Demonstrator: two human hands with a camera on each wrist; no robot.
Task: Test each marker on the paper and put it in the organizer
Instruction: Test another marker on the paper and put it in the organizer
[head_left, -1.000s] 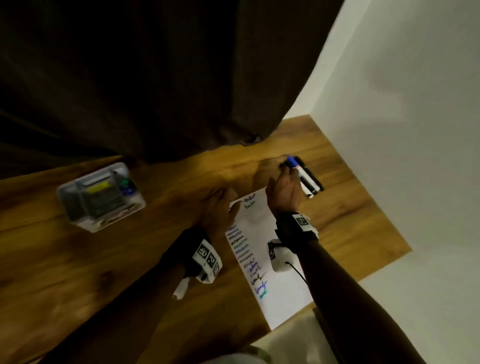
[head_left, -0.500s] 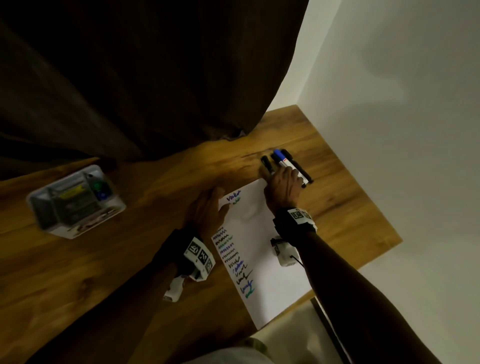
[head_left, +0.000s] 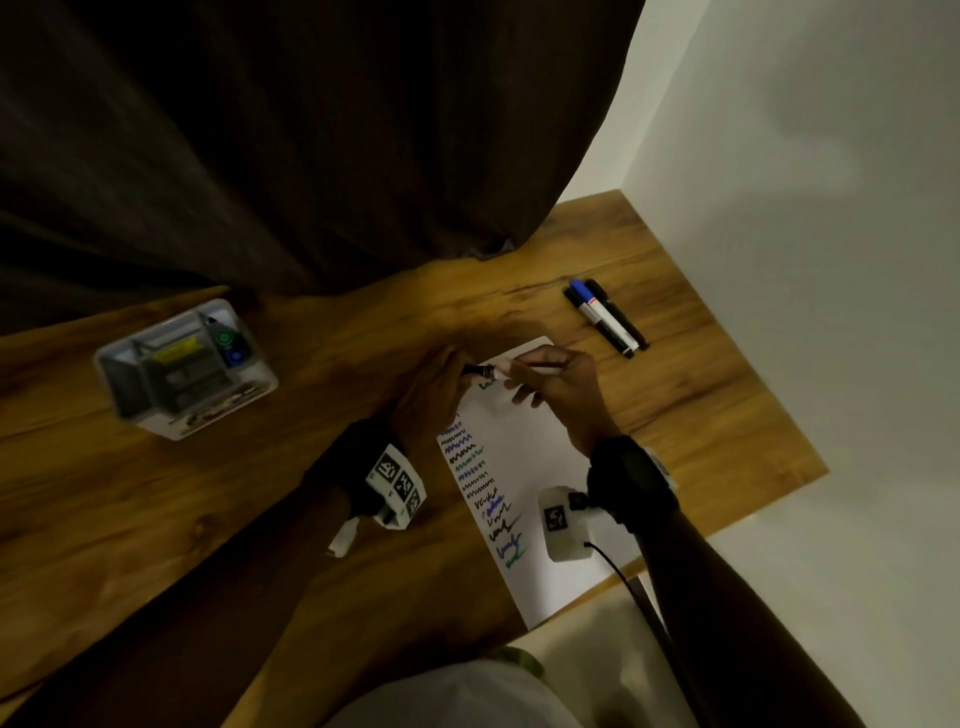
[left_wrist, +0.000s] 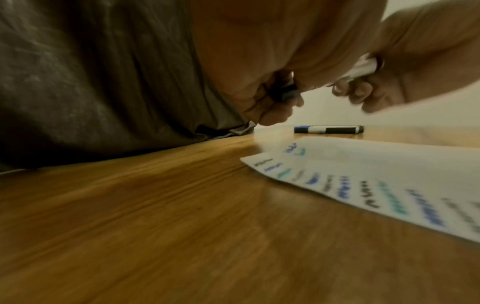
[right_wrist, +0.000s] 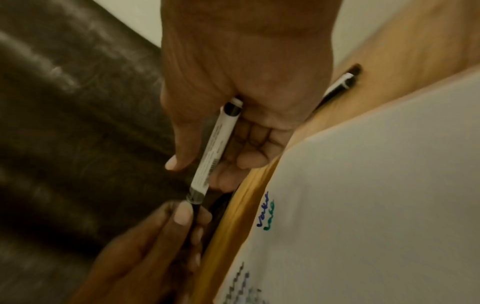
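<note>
Over the top edge of the white paper (head_left: 550, 467), my right hand (head_left: 519, 379) grips the barrel of a white marker (right_wrist: 215, 150). My left hand (head_left: 457, 371) pinches its black cap end (right_wrist: 194, 202), and in the right wrist view the cap looks joined to the barrel. The left wrist view shows the same hold, the left fingers (left_wrist: 272, 102) curled round the dark cap. Rows of blue, green and black scribbles run down the paper's left side. The grey organizer (head_left: 187, 369) stands far left and holds a few markers.
Three capped markers (head_left: 605, 317) lie side by side on the wooden table (head_left: 260, 519) at the back right, near the white wall. A dark curtain (head_left: 311, 156) hangs over the table's far edge. Bare wood lies between the organizer and the paper.
My right hand took one marker from the group at the back right and brought it over the paper's top. My left hand left the paper's edge and took hold of the cap end.
</note>
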